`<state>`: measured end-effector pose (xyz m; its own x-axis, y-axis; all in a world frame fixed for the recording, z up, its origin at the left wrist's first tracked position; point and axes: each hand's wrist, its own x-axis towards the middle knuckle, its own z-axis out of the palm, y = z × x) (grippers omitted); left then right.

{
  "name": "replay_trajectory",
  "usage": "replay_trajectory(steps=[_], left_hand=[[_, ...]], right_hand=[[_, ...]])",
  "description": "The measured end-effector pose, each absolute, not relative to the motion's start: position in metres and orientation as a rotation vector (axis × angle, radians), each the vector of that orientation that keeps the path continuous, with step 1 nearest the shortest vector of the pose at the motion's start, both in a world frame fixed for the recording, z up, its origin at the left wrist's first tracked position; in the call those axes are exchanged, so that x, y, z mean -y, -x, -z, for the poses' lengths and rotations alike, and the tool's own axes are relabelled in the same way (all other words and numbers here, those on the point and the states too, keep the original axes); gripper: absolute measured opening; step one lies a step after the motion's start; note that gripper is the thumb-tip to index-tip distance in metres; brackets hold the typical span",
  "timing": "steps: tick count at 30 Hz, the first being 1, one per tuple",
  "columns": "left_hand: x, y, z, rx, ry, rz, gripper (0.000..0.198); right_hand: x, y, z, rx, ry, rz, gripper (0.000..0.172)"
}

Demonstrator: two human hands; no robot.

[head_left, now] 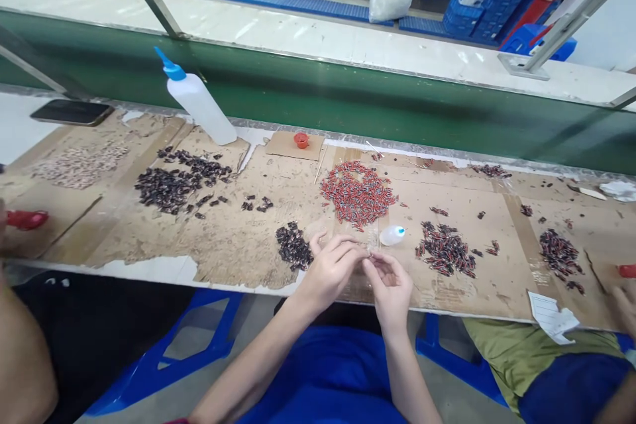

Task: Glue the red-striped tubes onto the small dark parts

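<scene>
My left hand [332, 266] and my right hand [390, 285] meet at the near edge of the cardboard-covered bench [223, 245], fingertips pinched together on a tiny part I cannot make out. Just beyond them lies a pile of small red parts [358, 193]. A small clear dropper bottle with a blue tip [392, 234] lies on its side right of my fingers. A heap of small dark parts [293, 246] sits left of my left hand, and a mixed dark and red heap [446, 252] lies to the right.
A white squeeze bottle with a blue nozzle [199, 103] leans at the back left near a large dark pile [171, 185]. A red cap [301, 140] sits on cardboard. A green conveyor [348, 99] runs behind. Co-workers sit at left [20, 351] and right [571, 371]. A phone [72, 112] lies far left.
</scene>
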<state>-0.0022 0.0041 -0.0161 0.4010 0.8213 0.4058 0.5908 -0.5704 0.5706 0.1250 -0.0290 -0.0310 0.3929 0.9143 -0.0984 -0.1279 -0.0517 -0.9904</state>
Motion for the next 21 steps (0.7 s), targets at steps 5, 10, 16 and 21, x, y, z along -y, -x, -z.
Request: replay_trajectory(steps=[5, 10, 16, 21], left_hand=[[-0.007, 0.003, 0.023, -1.19, -2.29, -0.997, 0.019], [-0.018, 0.005, 0.04, -1.411, -2.182, -0.915, 0.013], [-0.021, 0.002, 0.05, -1.411, -2.119, -0.868, 0.015], [-0.015, 0.002, 0.04, -1.341, -1.909, -0.899, 0.011]], right_hand=[[0.028, -0.131, 0.031, 0.718, 1.38, -1.037, 0.025], [0.028, -0.134, 0.034, 0.704, 1.41, -0.987, 0.027], [0.028, -0.132, 0.039, 0.738, 1.411, -0.976, 0.028], [0.028, -0.13, 0.037, 0.77, 1.437, -0.953, 0.029]])
